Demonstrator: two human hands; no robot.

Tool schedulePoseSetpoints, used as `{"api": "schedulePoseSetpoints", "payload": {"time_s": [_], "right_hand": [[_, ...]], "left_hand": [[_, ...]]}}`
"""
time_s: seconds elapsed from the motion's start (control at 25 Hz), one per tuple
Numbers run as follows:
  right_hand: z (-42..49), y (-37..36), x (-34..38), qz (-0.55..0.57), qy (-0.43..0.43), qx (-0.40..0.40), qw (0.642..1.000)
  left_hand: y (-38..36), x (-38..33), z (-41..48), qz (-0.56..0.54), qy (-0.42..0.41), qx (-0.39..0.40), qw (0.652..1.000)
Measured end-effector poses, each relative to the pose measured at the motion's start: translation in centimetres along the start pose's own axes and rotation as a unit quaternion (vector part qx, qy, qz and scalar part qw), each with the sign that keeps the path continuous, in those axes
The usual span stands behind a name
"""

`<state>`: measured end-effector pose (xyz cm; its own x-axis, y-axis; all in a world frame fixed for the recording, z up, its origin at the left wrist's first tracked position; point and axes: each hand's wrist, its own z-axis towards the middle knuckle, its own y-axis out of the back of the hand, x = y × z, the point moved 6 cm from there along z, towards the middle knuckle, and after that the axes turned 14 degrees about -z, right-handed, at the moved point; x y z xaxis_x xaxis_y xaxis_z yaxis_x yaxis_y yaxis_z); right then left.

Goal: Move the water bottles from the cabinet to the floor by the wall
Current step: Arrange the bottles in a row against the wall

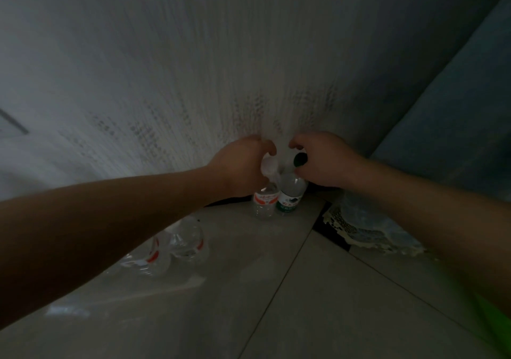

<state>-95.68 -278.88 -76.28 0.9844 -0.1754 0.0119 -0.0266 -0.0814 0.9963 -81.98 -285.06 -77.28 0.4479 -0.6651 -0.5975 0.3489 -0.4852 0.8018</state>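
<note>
Two clear water bottles stand upright side by side on the tiled floor against the pale wall (193,68). My left hand (240,162) grips the neck of the red-labelled bottle (265,201), which has a white cap. The green-labelled bottle (290,195) has a dark cap, and my right hand (320,159) grips it around the top. Several more red-labelled bottles (177,248) lie or stand together on the floor to the left, partly behind my left forearm.
A blue-grey upholstered edge (456,115) rises on the right. A lacy pale cloth (359,228) spills onto the floor below it, close to the green-labelled bottle. Grey floor tiles (276,303) stretch toward me. The scene is dim.
</note>
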Motion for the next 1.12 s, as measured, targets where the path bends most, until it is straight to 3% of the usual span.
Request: {"api": "schedulePoseSetpoints", "payload": {"time_s": [0.28,0.6,1.12], "right_hand": [[-0.7,2.9,4.4,-0.005,0.044,-0.025,0.999],[-0.3,2.7,13.8,0.008,0.143,0.014,0.990],[-0.6,0.1,22.8,0.025,0.303,0.087,0.949]], "left_hand": [[4.5,0.7,-4.7,0.042,0.013,-0.008,0.999],[10.1,5.0,-11.2,0.061,0.079,-0.052,0.994],[10.3,9.5,-18.7,0.115,0.162,0.003,0.980]]}}
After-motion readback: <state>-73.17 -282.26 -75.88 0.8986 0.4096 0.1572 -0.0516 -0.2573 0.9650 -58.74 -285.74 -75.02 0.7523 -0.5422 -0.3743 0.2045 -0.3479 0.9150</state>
